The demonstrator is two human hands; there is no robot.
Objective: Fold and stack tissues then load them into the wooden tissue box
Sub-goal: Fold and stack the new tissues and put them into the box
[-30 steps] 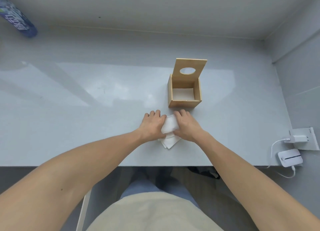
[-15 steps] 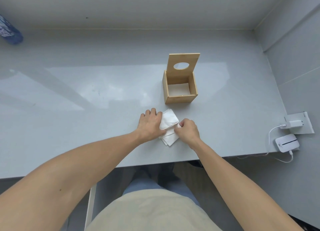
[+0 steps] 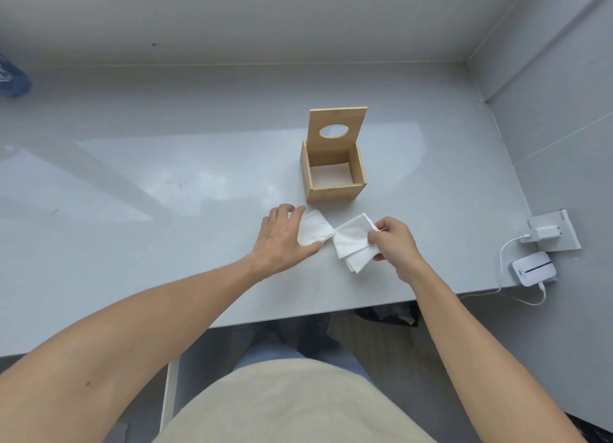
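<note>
A wooden tissue box [image 3: 333,190] stands on the grey table with its lid, which has an oval hole, tilted up at the back; white tissue lies at its bottom. Just in front of it lie two lots of white tissue. My left hand [image 3: 282,240] presses flat on one folded tissue [image 3: 313,232], fingers spread. My right hand [image 3: 394,243] pinches the edge of a small stack of tissues [image 3: 353,243], which fan out below it. The two lots touch at one corner.
A white charger [image 3: 544,233] on a plate and a small white device [image 3: 534,270] with a cable lie at the table's right edge. A blue object [image 3: 13,77] sits far left. Walls close the back and right. The table's front edge runs just below my hands.
The tissues were one pile under both hands. My right hand has drawn a stack off to the right, while my left hand stays on the folded tissue. The view has shifted.
</note>
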